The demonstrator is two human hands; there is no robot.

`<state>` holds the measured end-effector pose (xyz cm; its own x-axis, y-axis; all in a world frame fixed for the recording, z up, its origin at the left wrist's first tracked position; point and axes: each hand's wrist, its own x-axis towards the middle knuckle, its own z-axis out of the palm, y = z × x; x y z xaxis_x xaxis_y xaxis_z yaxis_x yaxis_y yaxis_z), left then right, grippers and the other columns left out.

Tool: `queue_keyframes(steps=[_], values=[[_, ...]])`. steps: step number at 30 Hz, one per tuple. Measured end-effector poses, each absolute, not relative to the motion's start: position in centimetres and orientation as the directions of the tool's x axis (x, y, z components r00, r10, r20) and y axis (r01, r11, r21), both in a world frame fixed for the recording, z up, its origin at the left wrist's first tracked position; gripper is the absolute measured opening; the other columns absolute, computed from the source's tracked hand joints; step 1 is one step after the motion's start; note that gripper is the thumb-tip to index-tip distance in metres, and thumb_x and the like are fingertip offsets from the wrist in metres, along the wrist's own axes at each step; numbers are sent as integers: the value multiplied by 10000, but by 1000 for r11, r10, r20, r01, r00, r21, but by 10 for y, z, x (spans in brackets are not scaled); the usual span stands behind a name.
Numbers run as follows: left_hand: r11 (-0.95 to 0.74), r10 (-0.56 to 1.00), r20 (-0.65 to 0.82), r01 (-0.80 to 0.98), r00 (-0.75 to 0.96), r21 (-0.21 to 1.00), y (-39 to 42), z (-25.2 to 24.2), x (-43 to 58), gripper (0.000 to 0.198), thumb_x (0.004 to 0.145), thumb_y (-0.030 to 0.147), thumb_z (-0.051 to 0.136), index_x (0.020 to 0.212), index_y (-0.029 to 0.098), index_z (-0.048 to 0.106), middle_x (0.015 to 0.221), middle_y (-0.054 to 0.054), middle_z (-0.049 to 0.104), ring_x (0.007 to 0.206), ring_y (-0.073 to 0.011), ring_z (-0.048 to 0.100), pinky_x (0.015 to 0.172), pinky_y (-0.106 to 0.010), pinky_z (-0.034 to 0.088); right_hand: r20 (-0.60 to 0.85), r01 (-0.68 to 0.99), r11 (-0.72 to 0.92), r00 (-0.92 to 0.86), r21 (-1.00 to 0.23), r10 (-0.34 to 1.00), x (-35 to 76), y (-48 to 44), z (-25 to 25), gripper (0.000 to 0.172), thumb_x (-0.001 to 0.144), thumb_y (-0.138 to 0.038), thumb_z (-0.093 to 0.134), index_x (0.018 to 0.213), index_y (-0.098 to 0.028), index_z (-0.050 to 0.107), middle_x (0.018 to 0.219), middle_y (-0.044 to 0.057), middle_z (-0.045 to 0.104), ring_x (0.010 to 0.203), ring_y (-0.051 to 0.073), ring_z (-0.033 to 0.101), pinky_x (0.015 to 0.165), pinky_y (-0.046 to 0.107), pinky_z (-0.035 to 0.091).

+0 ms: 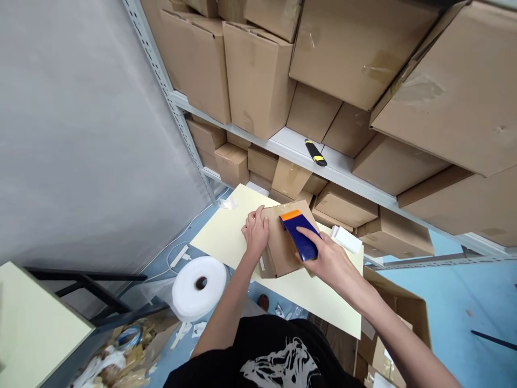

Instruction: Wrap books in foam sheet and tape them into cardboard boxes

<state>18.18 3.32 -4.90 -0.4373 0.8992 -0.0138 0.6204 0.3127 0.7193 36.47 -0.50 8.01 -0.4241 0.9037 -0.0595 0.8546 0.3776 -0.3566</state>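
Observation:
A small brown cardboard box (281, 249) lies on a pale yellow tabletop (228, 229). My left hand (255, 231) grips the box's left edge, fingers curled over its top. My right hand (326, 261) holds a blue tape dispenser (301, 238) with an orange top end, pressed against the box's upper face. The dispenser's roll and any tape strip are hidden from this angle. Both forearms reach in from the bottom of the view.
Metal shelving packed with cardboard cartons runs along the top, and a yellow-and-black utility knife (315, 152) lies on its ledge. A white foam roll (198, 287) stands left of the table, an open carton (398, 318) sits lower right, and scraps (121, 353) lie lower left.

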Motion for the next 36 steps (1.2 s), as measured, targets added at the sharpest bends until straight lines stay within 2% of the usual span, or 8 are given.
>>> queue_keyframes(steps=[6,9,12,15,18,22,28,36], values=[[268,908,50,668,-416,695,34,-50,184,448,907,275,321,1343,254,422,1269,-152,486,1183,-300,474,948,-531,394,-171,878,274,-362,-392,916,405,-44,91,563,797,-304,540,1353,-331,449,993,69,619,693,198,657,634,327,528],[166,923,178,771,-341,615,35,-49,180,497,889,181,309,1376,250,383,1430,-133,388,1335,-290,336,1041,-553,304,-259,905,261,-355,-336,899,408,-53,87,619,798,-354,563,1389,-368,381,1037,70,588,613,171,638,598,325,524],[-120,955,295,862,-35,492,40,-47,171,586,844,66,298,1390,263,375,1504,-55,319,1415,-239,203,1125,-542,179,-304,922,260,-344,-286,888,409,-54,85,683,774,-454,597,1403,-394,336,1122,76,553,644,180,645,625,348,523],[-485,873,290,772,393,411,47,-44,163,613,802,12,306,1348,249,454,1440,-12,433,1387,-165,283,1157,-420,199,-332,930,252,-334,-267,882,410,-48,91,663,767,-541,586,1373,-365,384,1124,82,565,712,206,655,646,349,507],[-645,761,251,659,598,387,50,-41,161,520,835,81,338,1315,198,501,1398,-32,487,1349,-162,359,1156,-381,215,-375,946,222,-300,-237,877,404,-38,99,605,793,-550,546,1328,-291,430,1012,72,628,721,215,649,640,339,482],[-613,790,274,701,548,364,50,-38,164,439,912,243,346,1323,216,495,1411,-44,467,1347,-201,363,1147,-430,213,-384,978,205,-206,-44,900,390,-26,97,686,788,-512,549,1382,-214,377,968,110,663,705,242,654,629,342,453],[-604,795,325,721,513,340,48,-46,167,439,932,245,311,1334,207,484,1411,-40,466,1338,-214,375,1142,-455,186,-365,952,250,-174,174,915,377,-27,91,621,857,-436,446,1449,-360,274,908,104,647,653,229,658,543,275,384],[-593,801,360,718,479,364,47,-48,163,433,934,240,309,1330,251,484,1397,-11,485,1327,-174,391,1147,-435,158,-362,953,233,-151,195,920,378,-62,107,626,864,-398,423,1462,-329,251,863,88,627,645,218,647,551,270,375]])
